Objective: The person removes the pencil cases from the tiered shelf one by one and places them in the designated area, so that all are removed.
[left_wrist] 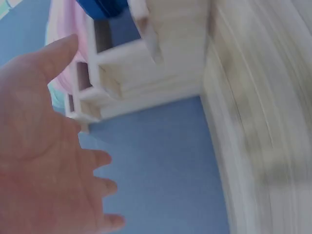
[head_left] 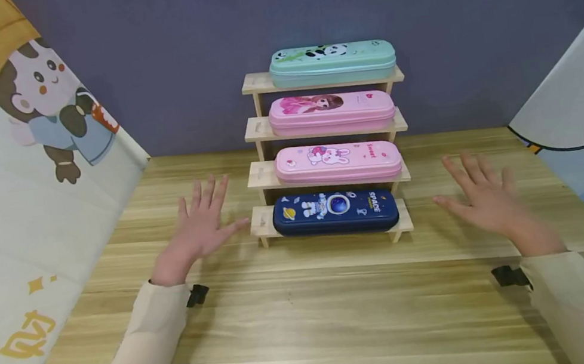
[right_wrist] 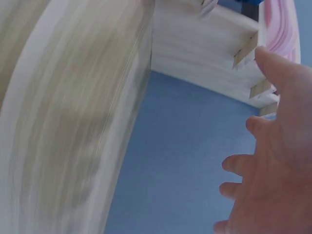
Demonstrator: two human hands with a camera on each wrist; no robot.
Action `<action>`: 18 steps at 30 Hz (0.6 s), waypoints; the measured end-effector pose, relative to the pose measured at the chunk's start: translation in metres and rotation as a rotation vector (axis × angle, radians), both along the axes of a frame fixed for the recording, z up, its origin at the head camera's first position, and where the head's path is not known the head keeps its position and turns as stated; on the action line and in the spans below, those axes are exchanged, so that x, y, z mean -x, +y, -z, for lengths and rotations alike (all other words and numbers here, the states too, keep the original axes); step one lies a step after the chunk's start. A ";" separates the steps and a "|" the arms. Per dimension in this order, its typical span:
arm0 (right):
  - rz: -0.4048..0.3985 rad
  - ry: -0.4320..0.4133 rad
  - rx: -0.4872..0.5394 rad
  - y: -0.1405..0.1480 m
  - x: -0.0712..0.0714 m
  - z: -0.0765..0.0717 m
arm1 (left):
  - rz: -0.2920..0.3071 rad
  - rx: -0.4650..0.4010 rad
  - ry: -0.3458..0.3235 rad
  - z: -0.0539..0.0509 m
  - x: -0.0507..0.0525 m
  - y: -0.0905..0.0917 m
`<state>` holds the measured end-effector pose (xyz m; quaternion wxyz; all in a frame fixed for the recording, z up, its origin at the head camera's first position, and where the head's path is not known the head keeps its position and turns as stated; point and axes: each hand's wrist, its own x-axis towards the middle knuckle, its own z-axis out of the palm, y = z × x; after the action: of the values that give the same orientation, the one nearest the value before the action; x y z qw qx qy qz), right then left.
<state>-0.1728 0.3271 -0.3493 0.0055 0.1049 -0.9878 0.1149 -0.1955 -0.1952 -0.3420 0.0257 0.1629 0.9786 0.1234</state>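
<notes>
A stepped wooden rack (head_left: 262, 224) carries one pencil case per step. The lowest is a navy case (head_left: 336, 213) with an astronaut and the word SPACE. Over it lies a pink case (head_left: 338, 163) with a bunny, then a pink case (head_left: 333, 114) with a doll-like girl, and a mint case (head_left: 333, 64) with a panda at the top. To the rack's left, my left hand (head_left: 200, 228) spreads its fingers, holding nothing, thumb close to the lowest step. On the other side my right hand (head_left: 489, 201) is likewise spread and holds nothing, farther from the rack.
The rack stands on a wood-grain table (head_left: 308, 324) against a dark blue back wall (head_left: 176, 69). A white panel with a cartoon child (head_left: 44, 96) borders the left side. Another printed panel (head_left: 574, 96) borders the right.
</notes>
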 end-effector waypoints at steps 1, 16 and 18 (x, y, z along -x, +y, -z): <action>-0.006 -0.004 0.016 -0.001 -0.001 0.000 | 0.021 -0.033 -0.012 -0.001 -0.001 0.002; -0.221 -0.158 0.410 -0.029 0.004 0.023 | 0.142 -0.463 -0.102 0.004 -0.006 0.022; -0.230 -0.197 0.445 -0.033 0.002 0.026 | 0.138 -0.496 -0.114 0.003 -0.006 0.025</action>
<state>-0.1752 0.2938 -0.3756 -0.0806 0.2008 -0.9157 0.3387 -0.1890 -0.1705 -0.3453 0.0484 0.2233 0.9020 0.3662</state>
